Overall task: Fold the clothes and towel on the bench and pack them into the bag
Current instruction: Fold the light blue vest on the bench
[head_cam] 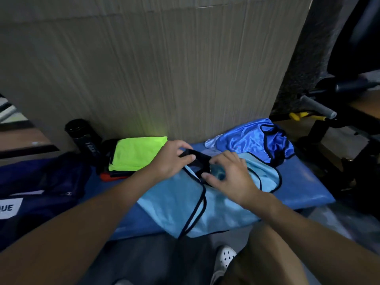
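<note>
A light blue bib with black trim [176, 204] lies spread across the blue padded bench [304, 188]. My left hand [170, 161] pinches its black collar band at the top. My right hand [228, 177] grips the same band just to the right, fingers curled over the cloth. A crumpled royal blue bib [253, 140] lies at the back right of the bench. A folded neon green garment [135, 153] tops a small stack of folded dark and red clothes at the back left. A dark navy bag [43, 192] sits at the left end.
A black bottle [82, 134] stands against the cardboard wall [164, 68] behind the bench. Gym equipment with a grey handle [318, 108] and yellow part stands to the right. My foot in a white shoe [225, 257] is on the floor below the bench edge.
</note>
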`<state>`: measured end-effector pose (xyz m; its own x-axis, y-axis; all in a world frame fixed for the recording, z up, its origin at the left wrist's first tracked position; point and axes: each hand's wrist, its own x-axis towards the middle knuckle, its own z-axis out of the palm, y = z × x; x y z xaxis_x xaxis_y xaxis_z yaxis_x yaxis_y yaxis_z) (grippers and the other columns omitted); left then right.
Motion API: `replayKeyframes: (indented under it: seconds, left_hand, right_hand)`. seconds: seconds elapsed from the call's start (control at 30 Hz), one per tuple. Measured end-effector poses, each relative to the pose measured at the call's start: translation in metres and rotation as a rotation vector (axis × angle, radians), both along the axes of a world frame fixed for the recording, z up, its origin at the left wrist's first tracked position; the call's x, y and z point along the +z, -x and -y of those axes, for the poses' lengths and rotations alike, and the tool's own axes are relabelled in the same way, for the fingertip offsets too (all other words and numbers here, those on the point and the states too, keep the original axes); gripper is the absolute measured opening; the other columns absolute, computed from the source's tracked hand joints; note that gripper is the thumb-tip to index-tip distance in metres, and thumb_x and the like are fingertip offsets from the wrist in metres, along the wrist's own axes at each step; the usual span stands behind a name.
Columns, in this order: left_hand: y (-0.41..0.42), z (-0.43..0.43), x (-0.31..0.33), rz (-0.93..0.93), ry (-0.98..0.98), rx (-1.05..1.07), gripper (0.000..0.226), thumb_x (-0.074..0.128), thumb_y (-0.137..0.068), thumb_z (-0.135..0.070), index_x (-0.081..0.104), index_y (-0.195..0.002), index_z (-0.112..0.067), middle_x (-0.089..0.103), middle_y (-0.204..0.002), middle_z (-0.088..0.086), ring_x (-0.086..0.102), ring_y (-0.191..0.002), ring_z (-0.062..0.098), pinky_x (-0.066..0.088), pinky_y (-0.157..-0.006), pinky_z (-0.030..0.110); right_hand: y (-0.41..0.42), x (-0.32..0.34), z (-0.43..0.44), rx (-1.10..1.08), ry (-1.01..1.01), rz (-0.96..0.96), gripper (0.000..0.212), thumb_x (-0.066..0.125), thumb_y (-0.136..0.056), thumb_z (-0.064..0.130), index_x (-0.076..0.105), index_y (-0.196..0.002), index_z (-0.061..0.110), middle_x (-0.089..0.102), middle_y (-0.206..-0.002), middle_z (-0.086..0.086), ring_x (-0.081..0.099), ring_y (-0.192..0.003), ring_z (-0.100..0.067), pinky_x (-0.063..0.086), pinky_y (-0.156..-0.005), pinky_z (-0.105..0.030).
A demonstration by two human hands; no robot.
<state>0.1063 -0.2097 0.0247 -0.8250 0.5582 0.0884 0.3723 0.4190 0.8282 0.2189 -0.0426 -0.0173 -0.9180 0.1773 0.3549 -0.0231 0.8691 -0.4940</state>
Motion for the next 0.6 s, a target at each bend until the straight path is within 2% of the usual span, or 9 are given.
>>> replayKeyframes:
  seconds: [0.07,0.1,0.17,0.27,0.37,0.43,0.5,0.53,0.6]
  left_hand:
    - [-0.006,0.001,0.006,0.016,-0.057,0.023,0.014,0.069,-0.089,-0.004,0.066,-0.103,-0.004,0.075,-0.088,0.015,0.068,-0.069,0.007,0.052,-0.068,0.019]
    - [-0.009,0.001,0.008,0.022,-0.080,0.026,0.016,0.069,-0.089,-0.002,0.066,-0.105,-0.002,0.074,-0.088,0.017,0.067,-0.065,0.004,0.052,-0.065,0.015]
    - [-0.011,0.002,0.014,0.031,-0.115,0.036,0.018,0.068,-0.089,-0.002,0.066,-0.107,0.001,0.073,-0.087,0.018,0.065,-0.060,-0.001,0.049,-0.063,0.011]
    - [-0.007,0.008,0.020,0.029,-0.083,0.048,0.024,0.067,-0.092,-0.007,0.063,-0.116,-0.003,0.072,-0.087,0.008,0.060,-0.061,-0.007,0.044,-0.063,0.007]
    - [-0.006,0.015,0.023,0.081,-0.016,-0.005,0.040,0.065,-0.095,-0.019,0.053,-0.133,-0.012,0.070,-0.105,0.000,0.063,-0.087,0.000,0.045,-0.079,0.008]
    - [-0.008,0.021,0.021,0.128,0.012,-0.073,0.053,0.070,-0.092,-0.026,0.047,-0.139,-0.016,0.066,-0.119,0.000,0.061,-0.110,0.006,0.045,-0.097,0.018]
    - [-0.009,0.028,0.015,0.108,0.113,-0.152,0.071,0.079,-0.084,-0.028,0.043,-0.143,-0.016,0.061,-0.127,-0.001,0.057,-0.121,0.008,0.041,-0.107,0.024]
    - [-0.011,0.031,0.011,0.088,0.167,-0.186,0.075,0.083,-0.080,-0.026,0.044,-0.143,-0.015,0.060,-0.128,-0.002,0.056,-0.121,0.008,0.041,-0.108,0.024]
    - [-0.010,0.035,-0.001,0.018,0.231,-0.211,0.062,0.085,-0.076,-0.021,0.057,-0.131,-0.014,0.067,-0.119,-0.004,0.063,-0.110,0.008,0.049,-0.101,0.029]
  right_hand:
    - [-0.001,-0.004,0.017,0.040,0.018,0.059,0.063,0.049,-0.069,0.077,0.067,-0.105,0.029,0.049,-0.104,0.012,0.038,-0.105,-0.009,0.025,-0.086,-0.031]
    - [-0.001,-0.005,0.023,0.056,0.014,0.089,0.056,0.054,-0.070,0.075,0.068,-0.100,0.030,0.049,-0.103,0.011,0.037,-0.104,-0.010,0.024,-0.084,-0.032]
    - [0.001,-0.005,0.029,0.094,0.061,0.114,0.033,0.062,-0.082,0.057,0.065,-0.084,0.023,0.053,-0.096,0.009,0.040,-0.101,-0.015,0.026,-0.084,-0.034]
    - [0.003,0.007,0.031,0.135,0.295,0.053,0.013,0.056,-0.085,0.030,0.053,-0.072,0.027,0.059,-0.075,0.002,0.053,-0.078,-0.019,0.041,-0.077,-0.038]
    - [0.011,0.030,0.029,0.072,0.552,-0.043,0.024,0.054,-0.089,0.007,0.050,-0.072,0.024,0.052,-0.062,0.003,0.046,-0.055,-0.006,0.039,-0.060,-0.030]
    - [0.017,0.045,0.026,-0.007,0.622,-0.080,0.027,0.055,-0.095,0.009,0.049,-0.072,0.022,0.047,-0.058,0.009,0.041,-0.048,0.000,0.036,-0.057,-0.024]
    - [0.022,0.059,0.024,-0.046,0.698,-0.120,0.025,0.055,-0.098,0.015,0.049,-0.074,0.020,0.047,-0.058,0.009,0.041,-0.047,0.001,0.035,-0.055,-0.020]
    - [0.023,0.064,0.023,-0.055,0.712,-0.135,0.025,0.055,-0.098,0.016,0.049,-0.074,0.020,0.047,-0.059,0.009,0.041,-0.048,0.001,0.036,-0.056,-0.019]
    - [0.023,0.071,0.020,-0.064,0.710,-0.160,0.023,0.055,-0.098,0.018,0.050,-0.076,0.021,0.048,-0.061,0.008,0.042,-0.050,0.001,0.036,-0.057,-0.019]
